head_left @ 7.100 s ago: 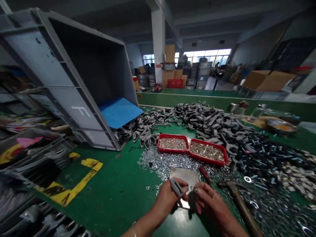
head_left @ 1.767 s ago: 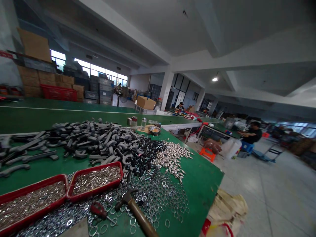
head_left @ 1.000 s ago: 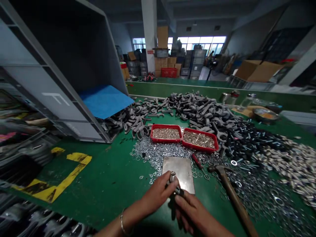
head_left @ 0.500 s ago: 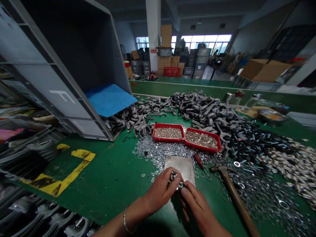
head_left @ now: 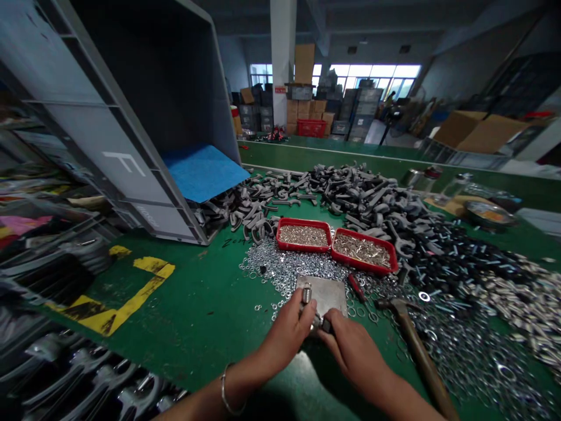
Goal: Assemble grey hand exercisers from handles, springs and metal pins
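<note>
The left hand (head_left: 289, 327) has its grip closed round a ribbed metal piece (head_left: 307, 293), which stands up between thumb and fingers with its top showing above them. The right hand (head_left: 355, 346) is just beside it, its grip narrow and pinched on a small black part (head_left: 326, 325); the fingers cover most of this part, so its full shape cannot be told. A bit of shiny metal (head_left: 316, 321) shows in the gap between the hands; which hand holds it is unclear. Both hands are over the near part of a metal plate (head_left: 331, 291) on the green surface (head_left: 205, 339). A bracelet (head_left: 224, 390) circles the left wrist. Beyond the plate, small washers (head_left: 274, 266) spread up to two red trays, the left tray (head_left: 302, 249) and the right tray (head_left: 363, 266), both filled with small metal pieces. A screwdriver (head_left: 356, 287) lies just right of the plate, and a hammer (head_left: 418, 351) lies farther right, with loose rings (head_left: 475, 356) beside it. Grey hooks (head_left: 366, 193) are heaped behind the trays, with black-headed bolts (head_left: 460, 251) and silver cylinders (head_left: 521, 298) to their right. At left, a grey crate (head_left: 144, 175) rests on its side, a blue sheet (head_left: 205, 175) jutting from its opening.
</note>
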{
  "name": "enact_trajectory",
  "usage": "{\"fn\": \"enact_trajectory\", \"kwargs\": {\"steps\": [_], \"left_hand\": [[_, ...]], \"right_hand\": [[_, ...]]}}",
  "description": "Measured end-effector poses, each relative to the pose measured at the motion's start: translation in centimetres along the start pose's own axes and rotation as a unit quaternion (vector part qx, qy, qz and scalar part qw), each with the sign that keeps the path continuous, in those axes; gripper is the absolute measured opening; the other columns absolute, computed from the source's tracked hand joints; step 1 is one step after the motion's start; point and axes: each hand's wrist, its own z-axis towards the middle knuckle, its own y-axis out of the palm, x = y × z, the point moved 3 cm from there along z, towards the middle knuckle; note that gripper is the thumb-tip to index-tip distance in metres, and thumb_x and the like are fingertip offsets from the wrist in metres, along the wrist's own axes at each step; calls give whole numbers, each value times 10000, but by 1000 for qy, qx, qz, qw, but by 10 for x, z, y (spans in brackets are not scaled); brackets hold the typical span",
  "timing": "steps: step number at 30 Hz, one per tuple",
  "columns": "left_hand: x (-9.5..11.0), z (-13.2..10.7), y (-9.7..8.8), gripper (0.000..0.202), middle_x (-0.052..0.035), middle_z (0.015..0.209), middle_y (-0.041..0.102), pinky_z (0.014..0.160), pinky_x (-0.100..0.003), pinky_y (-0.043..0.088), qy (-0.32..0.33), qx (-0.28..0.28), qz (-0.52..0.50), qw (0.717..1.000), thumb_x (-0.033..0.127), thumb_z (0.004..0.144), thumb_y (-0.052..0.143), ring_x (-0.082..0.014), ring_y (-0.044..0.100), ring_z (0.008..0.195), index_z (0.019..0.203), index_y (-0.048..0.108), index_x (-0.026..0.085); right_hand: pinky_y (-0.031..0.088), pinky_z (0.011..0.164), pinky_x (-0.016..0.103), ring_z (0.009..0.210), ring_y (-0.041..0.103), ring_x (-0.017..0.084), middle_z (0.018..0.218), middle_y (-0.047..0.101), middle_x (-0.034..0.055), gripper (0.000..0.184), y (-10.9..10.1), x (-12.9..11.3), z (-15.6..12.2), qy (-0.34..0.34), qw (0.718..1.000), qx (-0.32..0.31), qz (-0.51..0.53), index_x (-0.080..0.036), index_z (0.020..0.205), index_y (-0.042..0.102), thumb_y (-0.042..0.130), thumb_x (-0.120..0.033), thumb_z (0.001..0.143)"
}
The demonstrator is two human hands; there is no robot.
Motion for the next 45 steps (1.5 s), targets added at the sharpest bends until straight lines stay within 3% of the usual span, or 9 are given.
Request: {"fn": "enact_trajectory", "kwargs": {"steps": [3,7,13,18,22,31,38,42,45], "left_hand": [[-1,0,1,197,24,753,540,638,-250,401,-27,0,-49,998,378,976,416,-139,503,658,933,501,205],[-1,-1,-3,142,14,790,549,685,-255,386,23,55,22,998,315,950,464,-150,508,736,869,503,205],[-7,-5,-7,149,19,739,559,691,-262,392,71,32,57,995,308,961,456,-143,518,687,851,481,210],[-8,-3,-3,134,7,780,556,667,-254,402,19,65,32,997,298,943,456,-142,520,717,859,498,203],[-17,0,4,127,57,644,444,489,-205,361,-129,-16,-127,983,325,905,464,-100,428,521,872,485,203],[-21,-3,4,104,32,709,503,608,-216,378,-59,42,-17,997,259,893,460,-115,477,657,822,504,197],[-9,0,0,86,25,749,534,659,-248,345,46,22,98,994,215,891,476,-130,488,694,816,511,191],[-21,1,-4,117,48,699,502,606,-221,329,-12,25,36,999,236,904,462,-113,462,651,800,493,192],[-20,-1,-5,113,50,706,503,623,-219,329,-10,42,35,998,220,901,463,-110,453,663,794,483,191]], "right_hand": [[391,664,333,730,548,219,818,614,81,328,-1,2,6,-83,987,-13,-137,-205,859,558,403,-455,1005],[411,612,303,645,541,182,742,593,41,406,14,-1,6,18,996,-45,72,-217,824,510,334,-534,1005],[307,330,228,318,175,88,465,310,-116,463,50,-17,-9,194,815,-149,525,-259,771,389,225,-640,977],[421,561,281,617,533,173,747,582,17,313,23,2,0,43,993,-31,108,-226,916,506,421,-520,982],[407,625,311,711,557,209,819,602,74,310,8,6,9,-149,967,-43,-203,-193,881,551,380,-407,1027],[426,682,319,712,567,191,768,599,49,446,23,10,5,8,998,-48,28,-196,809,556,319,-510,1019],[265,305,235,281,160,89,374,278,-102,669,61,0,-9,285,780,-189,524,-252,615,404,72,-750,915],[428,507,274,542,534,162,696,629,40,577,28,6,-7,170,956,-86,222,-195,895,603,395,-733,889],[452,712,332,792,562,218,887,630,75,430,14,0,-8,72,995,39,53,-211,909,606,607,-635,834]]}}
